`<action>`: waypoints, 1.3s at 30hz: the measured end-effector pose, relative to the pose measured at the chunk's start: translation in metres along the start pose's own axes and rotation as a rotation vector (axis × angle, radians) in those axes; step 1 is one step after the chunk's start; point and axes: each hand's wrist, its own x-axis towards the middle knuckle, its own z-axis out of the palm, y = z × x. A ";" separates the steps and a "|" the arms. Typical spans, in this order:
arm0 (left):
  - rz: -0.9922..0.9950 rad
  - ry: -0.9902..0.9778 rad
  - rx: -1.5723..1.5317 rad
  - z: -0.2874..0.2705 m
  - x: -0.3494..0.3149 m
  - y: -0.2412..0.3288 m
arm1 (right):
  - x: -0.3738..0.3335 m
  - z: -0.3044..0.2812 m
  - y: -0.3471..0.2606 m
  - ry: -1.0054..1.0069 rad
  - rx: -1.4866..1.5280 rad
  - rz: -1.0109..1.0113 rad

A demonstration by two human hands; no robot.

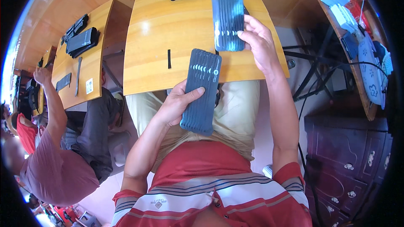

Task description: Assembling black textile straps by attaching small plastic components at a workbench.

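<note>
Head view: left hand curls around a dark blue sock bundle above the lap, thumb across its face; right hand pinches the lower end of a second sock bundle over the wooden desk.

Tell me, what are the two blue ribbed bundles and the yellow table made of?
The two blue ribbed bundles look like soft knitted fabric, probably stacked socks: matte, with ribbed layered edges. The yellow table looks like varnished wood: visible grain and a shiny light spot.
</note>
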 end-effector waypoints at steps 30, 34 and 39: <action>0.152 0.244 -0.127 -0.031 -0.031 0.023 | 0.054 0.080 0.051 -0.258 -0.463 0.055; 0.147 0.209 -0.153 -0.033 -0.024 0.025 | 0.027 0.093 0.031 -0.399 -0.074 0.292; 0.104 0.161 -0.160 -0.028 -0.016 0.026 | 0.023 0.082 0.031 -0.414 -0.121 0.232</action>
